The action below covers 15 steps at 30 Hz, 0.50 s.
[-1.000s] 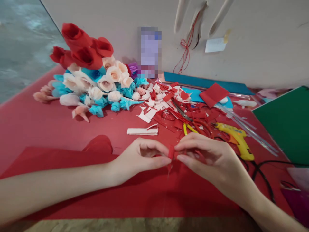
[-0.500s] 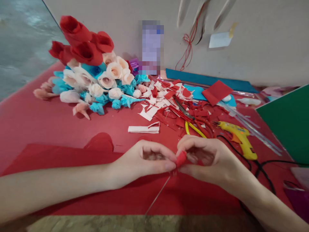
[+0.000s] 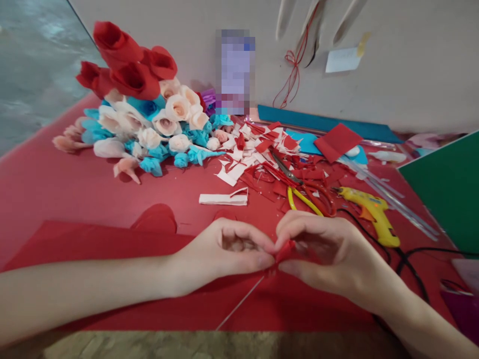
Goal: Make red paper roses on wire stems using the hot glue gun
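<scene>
Between my two hands is a small rolled red paper flower bud (image 3: 286,251), partly hidden by the fingers. My left hand (image 3: 234,249) pinches it from the left with thumb and forefinger. From the right, the fingertips of my right hand (image 3: 322,244) close around the same bud. A thin pale wire stem (image 3: 239,303) slants down and left from under the fingers toward the table's front edge. Beneath both hands lies a broad sheet of red paper (image 3: 149,314). Just beyond them is a folded white paper strip (image 3: 223,199).
Finished paper flowers (image 3: 149,112) pile up at the back left. Red and white scraps (image 3: 247,149) surround scissors (image 3: 288,169) in the middle. A yellow glue gun (image 3: 370,212) with a black cord lies right, beside clear glue sticks (image 3: 396,202). A green board (image 3: 445,184) stands far right.
The red bud has turned and tipped between my fingers, and less of it shows. The wire's lower end has swung slightly left. My right fingers have shifted a little around the bud.
</scene>
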Each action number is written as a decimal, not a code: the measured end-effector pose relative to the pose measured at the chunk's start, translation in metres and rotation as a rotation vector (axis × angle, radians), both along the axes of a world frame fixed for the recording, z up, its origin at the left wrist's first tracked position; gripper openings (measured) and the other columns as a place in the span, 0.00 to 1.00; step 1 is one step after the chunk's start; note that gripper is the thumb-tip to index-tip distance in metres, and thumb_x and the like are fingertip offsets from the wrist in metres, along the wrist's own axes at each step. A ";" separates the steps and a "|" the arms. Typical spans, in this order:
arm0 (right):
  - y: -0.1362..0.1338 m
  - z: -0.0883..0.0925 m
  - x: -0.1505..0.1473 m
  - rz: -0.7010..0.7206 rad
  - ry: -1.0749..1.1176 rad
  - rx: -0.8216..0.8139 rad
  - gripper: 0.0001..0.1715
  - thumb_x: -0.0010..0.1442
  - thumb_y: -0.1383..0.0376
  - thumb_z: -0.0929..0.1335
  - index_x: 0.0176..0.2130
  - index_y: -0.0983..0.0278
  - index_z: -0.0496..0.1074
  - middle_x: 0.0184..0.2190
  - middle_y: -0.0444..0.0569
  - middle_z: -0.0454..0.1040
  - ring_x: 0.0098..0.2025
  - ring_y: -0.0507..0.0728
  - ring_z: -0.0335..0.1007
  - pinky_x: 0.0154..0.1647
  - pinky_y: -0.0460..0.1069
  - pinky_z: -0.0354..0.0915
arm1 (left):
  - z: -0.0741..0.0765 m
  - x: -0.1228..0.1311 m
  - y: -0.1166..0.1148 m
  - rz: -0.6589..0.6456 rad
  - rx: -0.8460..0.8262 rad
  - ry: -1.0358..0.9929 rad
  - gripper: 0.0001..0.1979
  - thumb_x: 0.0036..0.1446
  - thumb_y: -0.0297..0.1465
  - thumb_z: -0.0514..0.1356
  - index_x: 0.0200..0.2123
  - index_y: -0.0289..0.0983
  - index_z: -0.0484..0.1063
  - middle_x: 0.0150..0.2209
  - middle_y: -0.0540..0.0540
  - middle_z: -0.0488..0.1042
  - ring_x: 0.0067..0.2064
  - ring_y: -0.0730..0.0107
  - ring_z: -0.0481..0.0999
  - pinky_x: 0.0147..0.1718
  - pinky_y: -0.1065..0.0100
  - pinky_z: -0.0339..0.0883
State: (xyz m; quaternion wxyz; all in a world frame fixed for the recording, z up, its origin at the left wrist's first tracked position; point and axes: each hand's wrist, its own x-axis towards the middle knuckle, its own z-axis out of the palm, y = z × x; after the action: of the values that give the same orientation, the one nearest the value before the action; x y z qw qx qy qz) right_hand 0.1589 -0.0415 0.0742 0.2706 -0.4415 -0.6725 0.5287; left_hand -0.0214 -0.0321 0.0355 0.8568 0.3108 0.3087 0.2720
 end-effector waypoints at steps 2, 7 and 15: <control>0.000 -0.001 0.000 0.003 -0.003 0.002 0.04 0.50 0.72 0.68 0.29 0.64 0.70 0.28 0.45 0.69 0.30 0.51 0.65 0.27 0.45 0.61 | 0.000 0.000 0.000 0.007 -0.006 0.013 0.03 0.45 0.23 0.65 0.26 0.36 0.78 0.23 0.53 0.77 0.25 0.85 0.73 0.28 0.85 0.66; 0.000 -0.003 0.001 -0.008 -0.011 0.005 0.05 0.50 0.73 0.68 0.29 0.64 0.70 0.28 0.44 0.70 0.30 0.51 0.65 0.28 0.46 0.62 | -0.001 -0.001 -0.001 0.011 -0.017 -0.017 0.04 0.44 0.22 0.65 0.26 0.36 0.78 0.23 0.54 0.77 0.25 0.86 0.72 0.27 0.87 0.65; 0.001 0.000 0.002 -0.012 -0.002 -0.065 0.03 0.51 0.71 0.68 0.29 0.63 0.70 0.29 0.44 0.69 0.31 0.51 0.65 0.29 0.45 0.62 | -0.001 -0.001 -0.002 0.025 -0.007 -0.010 0.03 0.44 0.24 0.65 0.26 0.36 0.78 0.24 0.53 0.77 0.26 0.84 0.73 0.28 0.85 0.65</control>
State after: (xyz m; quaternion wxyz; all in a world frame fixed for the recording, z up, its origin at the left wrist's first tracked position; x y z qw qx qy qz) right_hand 0.1611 -0.0406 0.0738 0.2584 -0.4545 -0.6527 0.5483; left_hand -0.0224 -0.0339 0.0343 0.8558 0.3025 0.3095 0.2833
